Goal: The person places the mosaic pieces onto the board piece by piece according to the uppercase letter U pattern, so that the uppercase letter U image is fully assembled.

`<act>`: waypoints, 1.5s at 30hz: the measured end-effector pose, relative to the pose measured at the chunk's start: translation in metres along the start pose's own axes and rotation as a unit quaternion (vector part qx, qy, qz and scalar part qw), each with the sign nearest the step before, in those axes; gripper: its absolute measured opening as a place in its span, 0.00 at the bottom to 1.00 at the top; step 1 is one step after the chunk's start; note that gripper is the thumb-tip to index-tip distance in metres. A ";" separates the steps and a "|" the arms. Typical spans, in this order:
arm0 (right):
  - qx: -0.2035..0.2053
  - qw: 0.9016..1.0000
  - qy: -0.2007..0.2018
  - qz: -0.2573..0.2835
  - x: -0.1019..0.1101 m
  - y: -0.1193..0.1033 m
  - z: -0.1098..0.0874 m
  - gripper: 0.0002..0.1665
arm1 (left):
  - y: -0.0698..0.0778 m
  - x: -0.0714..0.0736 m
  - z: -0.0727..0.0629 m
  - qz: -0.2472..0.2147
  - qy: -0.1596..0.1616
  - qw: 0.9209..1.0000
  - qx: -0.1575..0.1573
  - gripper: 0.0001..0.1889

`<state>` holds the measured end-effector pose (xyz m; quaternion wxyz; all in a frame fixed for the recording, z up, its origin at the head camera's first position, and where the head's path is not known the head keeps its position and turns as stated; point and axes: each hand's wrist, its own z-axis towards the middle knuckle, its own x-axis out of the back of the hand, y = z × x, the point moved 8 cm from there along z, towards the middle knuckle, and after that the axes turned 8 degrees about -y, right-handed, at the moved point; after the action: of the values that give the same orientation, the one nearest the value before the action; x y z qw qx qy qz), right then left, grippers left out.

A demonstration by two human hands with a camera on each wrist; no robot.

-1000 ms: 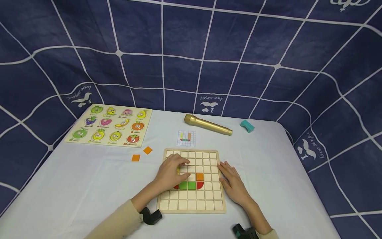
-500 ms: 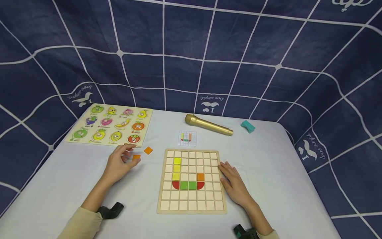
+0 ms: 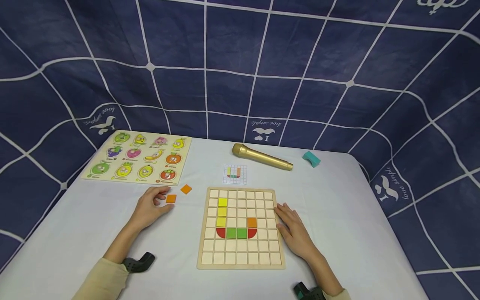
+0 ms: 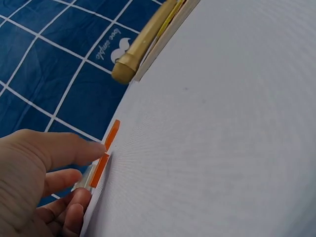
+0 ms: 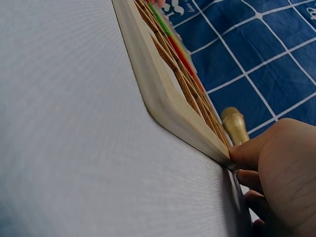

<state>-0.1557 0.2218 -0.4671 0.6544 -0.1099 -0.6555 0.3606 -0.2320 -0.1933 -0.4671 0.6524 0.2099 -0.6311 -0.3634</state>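
My left hand [image 3: 148, 208] is beside a flat orange square tile [image 3: 171, 198], thumb and forefinger apart at its edges. In the left wrist view a fingertip lies at or against the tile's end [image 4: 100, 171]; contact is hard to tell. A second orange tile [image 3: 186, 189] lies just beyond. The wooden grid board [image 3: 241, 260] carries yellow tiles [image 3: 222, 211] in a column, red rounded corner pieces [image 3: 221, 233], green tiles [image 3: 231, 233] and one orange tile [image 3: 251, 222]. Along the board's right edge rests my right hand [image 3: 294, 231], its fingers extended and touching the rim.
Behind the board lies a small printed pattern card [image 3: 235, 174]. A gold microphone [image 3: 261, 157] and a teal arched block [image 3: 311, 158] are farther back. The fruit puzzle board [image 3: 136, 158] occupies the back left of the white-covered table [image 3: 348, 233].
From above the grid board, my left hand has moved left to the loose orange tiles, uncovering the yellow column. Its fingers have since drawn back slightly. My right hand stays at the board's edge.
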 end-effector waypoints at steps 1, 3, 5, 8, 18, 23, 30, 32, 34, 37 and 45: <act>0.001 1.000 0.000 0.000 0.000 0.000 0.000 0.28 | 0.000 0.000 0.000 0.005 0.002 1.000 -0.001 0.28; 0.001 1.000 -0.001 0.000 0.000 0.000 0.000 0.28 | 0.001 0.001 0.000 0.014 0.006 1.000 -0.001 0.27; 0.002 1.000 0.000 0.000 0.000 -0.001 0.000 0.28 | 0.001 0.001 0.000 0.022 0.008 1.000 -0.002 0.26; 0.004 1.000 0.002 0.000 0.001 -0.001 0.000 0.28 | 0.001 0.001 0.000 0.032 0.009 0.999 -0.006 0.24; 0.007 1.000 0.002 -0.007 0.000 -0.001 -0.001 0.28 | 0.000 -0.005 0.000 0.046 0.001 0.999 -0.004 0.18; 0.006 1.000 0.002 -0.009 0.000 -0.001 -0.002 0.28 | 0.001 -0.005 -0.002 0.050 0.006 0.999 -0.008 0.16; 0.006 1.000 0.002 -0.006 0.001 -0.001 -0.003 0.28 | 0.004 -0.005 -0.004 0.052 0.015 0.998 -0.022 0.14; 0.005 1.000 0.002 -0.007 0.000 0.000 -0.003 0.28 | 0.004 -0.005 -0.004 0.054 0.018 0.998 -0.025 0.14; 0.006 1.000 0.003 -0.009 0.000 0.000 -0.003 0.28 | 0.004 -0.004 -0.004 0.055 0.023 0.998 -0.029 0.13; 0.006 1.000 0.002 -0.009 0.000 0.000 -0.002 0.28 | 0.005 -0.003 -0.004 0.057 0.034 0.997 -0.036 0.14; 0.002 1.000 0.000 -0.006 0.000 0.001 -0.001 0.28 | 0.015 0.003 -0.004 0.036 0.073 0.996 -0.049 0.15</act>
<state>-0.1547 0.2227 -0.4677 0.6568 -0.1045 -0.6554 0.3580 -0.2252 -0.1861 -0.4548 0.7187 0.1809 -0.5707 -0.3537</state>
